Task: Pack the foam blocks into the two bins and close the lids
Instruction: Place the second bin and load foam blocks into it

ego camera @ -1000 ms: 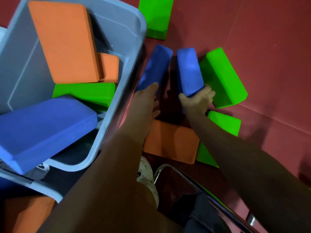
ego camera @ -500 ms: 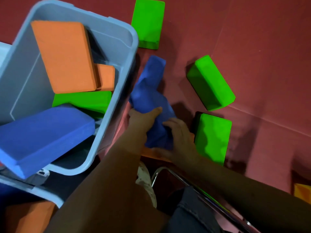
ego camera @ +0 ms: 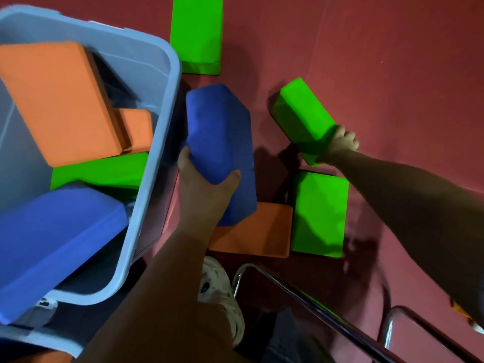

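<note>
Left hand (ego camera: 207, 184): blue block (ego camera: 221, 142) is gripped beside the bin (ego camera: 157, 142).
Right hand (ego camera: 341, 144): green block (ego camera: 301, 116) is gripped on the floor (ego camera: 392, 74).

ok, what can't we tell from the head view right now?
- Second bin and lids: out of frame.
- Bin floor: covered by blocks.
- Left hand holds one or two blue blocks: unclear.
- Right hand fingers: behind green block.
</note>
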A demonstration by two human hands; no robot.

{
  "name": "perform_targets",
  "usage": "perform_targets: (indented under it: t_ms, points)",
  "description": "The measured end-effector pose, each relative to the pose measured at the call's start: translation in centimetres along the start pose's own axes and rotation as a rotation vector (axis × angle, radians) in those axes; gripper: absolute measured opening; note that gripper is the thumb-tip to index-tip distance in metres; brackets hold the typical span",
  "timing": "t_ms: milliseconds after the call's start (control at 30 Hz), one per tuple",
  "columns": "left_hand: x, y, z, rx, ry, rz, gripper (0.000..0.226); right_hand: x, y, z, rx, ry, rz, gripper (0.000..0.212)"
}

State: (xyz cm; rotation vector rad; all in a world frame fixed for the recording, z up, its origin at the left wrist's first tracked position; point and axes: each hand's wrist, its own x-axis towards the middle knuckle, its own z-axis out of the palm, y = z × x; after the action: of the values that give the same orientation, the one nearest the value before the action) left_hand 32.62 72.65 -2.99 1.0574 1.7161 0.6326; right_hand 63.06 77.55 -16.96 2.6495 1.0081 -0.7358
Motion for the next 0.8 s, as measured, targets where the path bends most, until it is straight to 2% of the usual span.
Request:
perform_targets:
  t_ms: [67, 100, 233, 300, 467, 633, 800]
  points:
    - [0.3, -0.1, -0.2, -0.034, 0.032, -0.009, 0.087, 0.1, -0.7, 0.4, 0.010, 0.109, 0.027, 0.073]
    - [0.4, -0.2, -0.2, -0.049, 0.047, -0.015, 0.085, -0.2, -1.1, 0.7, -0.003, 0.108, 0.022, 0.071]
    - [0.5, -0.1, -0.2, -0.055, 0.068, 0.006, 0.087, -2.3, -1.6, 1.5, 0.053, 0.011, -0.022, 0.097]
    - [0.2, 0.3, 0.1, -0.057, 0.058, 0.015, 0.089, -2.8, -1.5, 1.1, 0.078, 0.000, -0.050, 0.103]
    - [-0.4, 2.1, -0.1, -0.051, 0.073, 0.092, 0.094, -5.6, -2.1, -1.5, 0.254, 0.037, -0.056, 0.096]
    - [-1.5, 4.2, -1.9, -0.142, 0.213, 0.122, 0.090, -11.5, -3.8, -4.5, 0.553, 0.100, -0.069, 0.088]
    - [-4.7, 6.4, -6.4, -0.361, 0.458, 0.092, 0.088, -19.8, -6.3, -5.7, 0.804, 0.113, -0.304, 0.083]
